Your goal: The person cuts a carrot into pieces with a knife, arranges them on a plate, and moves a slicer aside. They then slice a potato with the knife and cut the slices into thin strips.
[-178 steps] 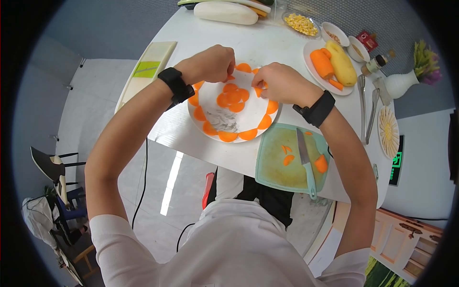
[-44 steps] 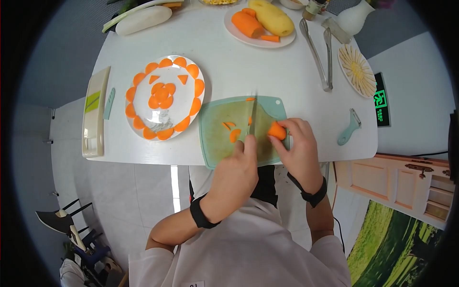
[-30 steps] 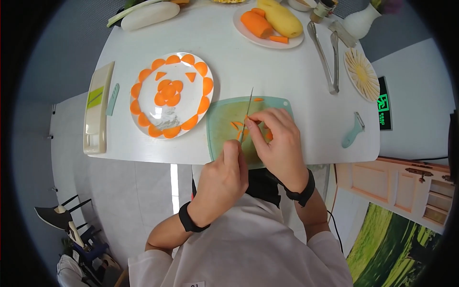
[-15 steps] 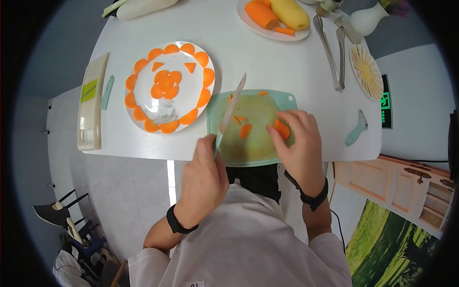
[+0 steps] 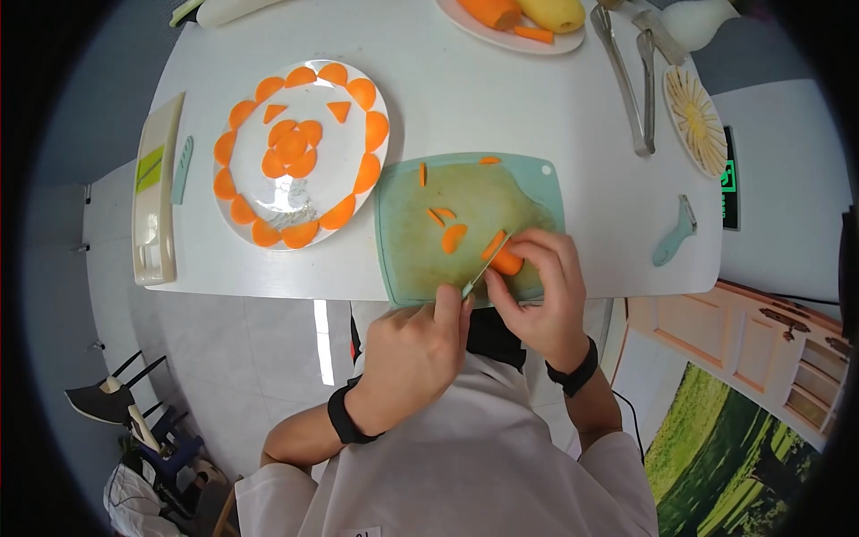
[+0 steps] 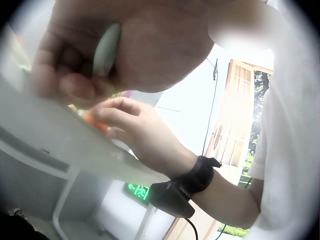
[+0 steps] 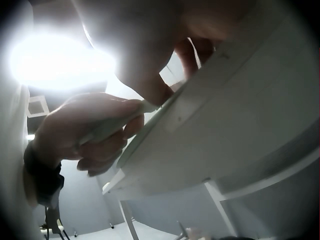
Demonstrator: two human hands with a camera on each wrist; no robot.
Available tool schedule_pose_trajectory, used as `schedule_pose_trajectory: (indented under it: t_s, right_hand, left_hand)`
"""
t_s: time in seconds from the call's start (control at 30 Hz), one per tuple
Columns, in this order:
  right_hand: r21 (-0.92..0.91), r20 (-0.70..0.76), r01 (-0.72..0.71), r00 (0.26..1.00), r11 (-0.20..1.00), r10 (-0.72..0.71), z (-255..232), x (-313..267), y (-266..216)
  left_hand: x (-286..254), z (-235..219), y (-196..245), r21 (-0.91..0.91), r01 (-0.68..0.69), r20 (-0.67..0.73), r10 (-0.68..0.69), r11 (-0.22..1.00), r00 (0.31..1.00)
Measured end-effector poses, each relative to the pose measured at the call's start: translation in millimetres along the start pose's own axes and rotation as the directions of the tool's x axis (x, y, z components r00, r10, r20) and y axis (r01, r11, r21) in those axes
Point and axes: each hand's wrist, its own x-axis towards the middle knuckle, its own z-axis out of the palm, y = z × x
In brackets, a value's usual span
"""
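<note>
Head view | left hand [image 5: 407,349] grips knife [image 5: 484,269] | right hand [image 5: 550,291] pinches carrot chunk [image 5: 509,262] | chunk just right of knife

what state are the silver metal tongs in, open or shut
Open: in the head view, the silver metal tongs lie with their arms spread apart at the far end.

Knife [image 5: 488,263] now at the carrot piece [image 5: 509,263], previously well apart

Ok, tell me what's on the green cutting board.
Carrot strips, a larger slice, a carrot chunk and the knife against it. What lies beneath the right hand is covered.
</note>
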Motion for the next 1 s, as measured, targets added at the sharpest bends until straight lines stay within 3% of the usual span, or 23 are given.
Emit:
schedule_pose_trajectory:
  t_s: [0.1, 1.0]
  right_hand:
    - [-0.019, -0.008, 0.140, 0.990, 0.990, -0.140, 1.9, 0.8, 5.1]
    - [-0.098, 0.000, 0.202, 0.979, 0.974, -0.203, 5.3, -2.9, 10.3]
  left_hand:
    - [1.2, -0.6, 1.6, 0.028, -0.049, -0.007, 0.050, 0.998, 0.999]
    - [-1.5, -2.7, -1.5, 0.019, -0.064, 0.067, 0.062, 0.998, 0.996]
